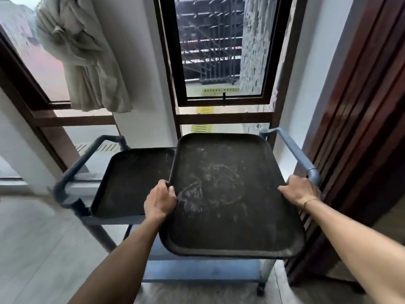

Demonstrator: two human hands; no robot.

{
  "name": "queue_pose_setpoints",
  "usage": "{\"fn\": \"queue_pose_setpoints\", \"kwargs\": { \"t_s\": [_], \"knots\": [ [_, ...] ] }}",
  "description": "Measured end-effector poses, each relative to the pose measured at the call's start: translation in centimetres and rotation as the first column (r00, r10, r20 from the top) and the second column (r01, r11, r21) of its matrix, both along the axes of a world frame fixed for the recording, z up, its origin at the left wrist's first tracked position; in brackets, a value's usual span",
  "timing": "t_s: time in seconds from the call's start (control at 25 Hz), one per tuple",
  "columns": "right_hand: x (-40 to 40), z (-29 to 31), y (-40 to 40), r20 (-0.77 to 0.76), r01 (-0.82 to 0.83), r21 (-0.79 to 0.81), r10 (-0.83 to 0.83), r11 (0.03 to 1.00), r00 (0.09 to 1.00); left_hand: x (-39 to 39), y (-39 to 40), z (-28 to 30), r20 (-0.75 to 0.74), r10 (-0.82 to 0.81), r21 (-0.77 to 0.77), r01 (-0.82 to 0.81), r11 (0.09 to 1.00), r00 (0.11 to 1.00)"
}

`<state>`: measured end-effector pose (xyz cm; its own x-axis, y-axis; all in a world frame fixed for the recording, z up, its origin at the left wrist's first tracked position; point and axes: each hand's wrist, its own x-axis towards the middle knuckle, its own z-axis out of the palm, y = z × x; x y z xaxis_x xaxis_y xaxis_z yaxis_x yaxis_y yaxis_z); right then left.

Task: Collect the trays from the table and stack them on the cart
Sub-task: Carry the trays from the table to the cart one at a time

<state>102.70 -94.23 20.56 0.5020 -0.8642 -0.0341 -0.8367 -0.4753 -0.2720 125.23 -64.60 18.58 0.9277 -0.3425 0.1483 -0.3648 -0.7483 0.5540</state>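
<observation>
Gripping a large dark tray (228,194) by its two long sides, both hands held it over the right half of the cart (72,172), its near end sticking out past the cart's near edge toward the person. The left hand (160,199) curled around the tray's left rim, thumb on top and fingers wrapped under the edge. The right hand (301,190) clasped the right rim, with the thumb lying along the top of the rim and the fingers hidden beneath it. The tray's surface was scuffed with pale smears and swirls. Whether it rested on the cart or hung just above could not be told.

A second dark tray (133,181) lay flat on the left half of the cart's top shelf, its right edge tucked under the held tray's left edge. The cart had grey-blue handles at both ends: the left handle (87,154) rose beside the second tray, and the right handle (293,150) stood just beyond the right hand. A lower shelf (203,270) showed beneath the held tray.

Behind the cart stood a dark-framed window (223,51), with a pale knotted curtain (81,58) hanging to its left. A dark wooden panel (359,106) ran along the right side, and the floor (39,249) was pale wood
</observation>
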Motion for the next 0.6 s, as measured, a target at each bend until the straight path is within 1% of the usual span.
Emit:
{"fn": "queue_pose_setpoints", "kwargs": {
  "t_s": [0.2,0.36,0.48,0.6],
  "knots": [
    [1.9,-1.4,-6.8,0.006,-0.031,0.024,0.031,0.999,0.999,2.6,-6.6,-1.5,0.006,-0.009,0.058,0.008,0.998,1.0],
    [4.0,-2.2,-11.7,0.01,0.017,0.053,-0.017,0.998,1.0,4.4,-11.6,-1.8,0.012,-0.006,0.075,0.005,0.997,1.0],
    [4.9,-3.3,-14.0,-0.05,0.002,0.087,0.003,0.996,0.999,5.6,-14.0,-1.8,0.035,-0.024,0.094,0.02,0.995,0.999],
    [5.7,-4.5,-15.2,-0.052,0.01,0.122,-0.004,0.992,0.999,6.3,-15.2,-2.6,0.012,-0.034,0.1,0.033,0.994,0.999]
  ]
}}
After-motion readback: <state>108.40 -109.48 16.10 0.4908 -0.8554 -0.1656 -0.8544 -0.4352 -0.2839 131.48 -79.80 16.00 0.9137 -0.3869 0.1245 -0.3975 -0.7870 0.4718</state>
